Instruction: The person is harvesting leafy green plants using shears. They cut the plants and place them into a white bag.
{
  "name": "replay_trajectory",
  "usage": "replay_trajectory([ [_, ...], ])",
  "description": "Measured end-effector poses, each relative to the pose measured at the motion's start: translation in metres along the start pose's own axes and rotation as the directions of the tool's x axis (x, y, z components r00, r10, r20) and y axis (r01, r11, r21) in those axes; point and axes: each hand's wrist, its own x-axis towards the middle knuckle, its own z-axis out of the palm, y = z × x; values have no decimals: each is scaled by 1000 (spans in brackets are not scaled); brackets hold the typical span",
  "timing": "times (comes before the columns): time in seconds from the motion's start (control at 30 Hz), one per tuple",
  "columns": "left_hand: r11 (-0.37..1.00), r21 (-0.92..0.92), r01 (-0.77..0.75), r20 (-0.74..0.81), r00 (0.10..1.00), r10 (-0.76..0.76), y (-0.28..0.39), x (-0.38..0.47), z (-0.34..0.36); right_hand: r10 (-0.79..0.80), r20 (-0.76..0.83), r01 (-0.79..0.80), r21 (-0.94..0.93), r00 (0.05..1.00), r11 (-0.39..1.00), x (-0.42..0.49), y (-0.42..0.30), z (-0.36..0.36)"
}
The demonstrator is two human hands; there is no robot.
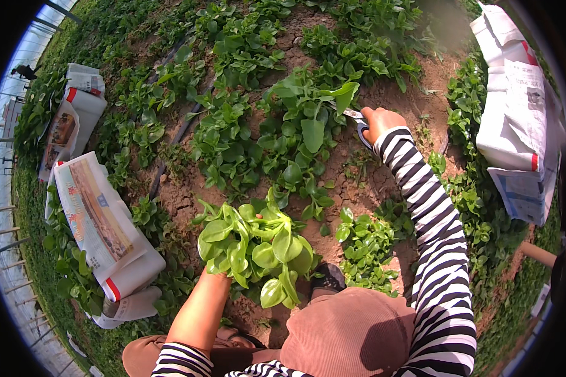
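Observation:
A bunch of cut leafy green stems (264,240) is gathered in my left hand (220,277). Its leaves hide most of that hand, apart from the wrist and a fingertip. Out to the upper right, my right hand (382,123) grips a pair of scissors (361,123) by the dark handles. The metal blades reach in among the leaves of a taller, broad-leaved plant (313,134); their tips are partly covered, so how far apart they are cannot be told. Low glossy green plants (226,146) grow around it in cracked brown soil (368,188).
White containers with printed paper over them stand left (122,264), farther left (85,113) and right (504,122). A black drip hose (184,129) crosses the soil. My corduroy-covered knee (349,325) and dark shoe (329,277) are close below. Plastic greenhouse sheeting (4,188) borders the left.

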Motion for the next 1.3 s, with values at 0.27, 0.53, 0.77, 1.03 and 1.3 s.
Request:
replay_trajectory([
  [0.27, 1000, -7, 1, 34, 999, -1, 3, 3, -7, 21, 121, -31, 86, 992, 996, 11, -2, -5],
  [0.53, 1000, -9, 11, 18, 1000, -11, 5, 4, -5, 5, 294, 62, -218, 956, 974, 45, -19, -44],
  [0.77, 1000, -22, 15, 22, 1000, -14, 9, 4, -6, -13, 209, 29, -76, 978, 997, 36, -12, -14],
  [1.03, 1000, -25, 5, 19, 1000, -5, 11, 4, -6, 96, -176, -17, 404, 980, 915, -34, 33, 42],
  [1.3, 999, -39, -3, 15, 1000, 4, 7, 3, -5, 125, 191, -182, 980, 974, -81, 43, -50, 48],
])
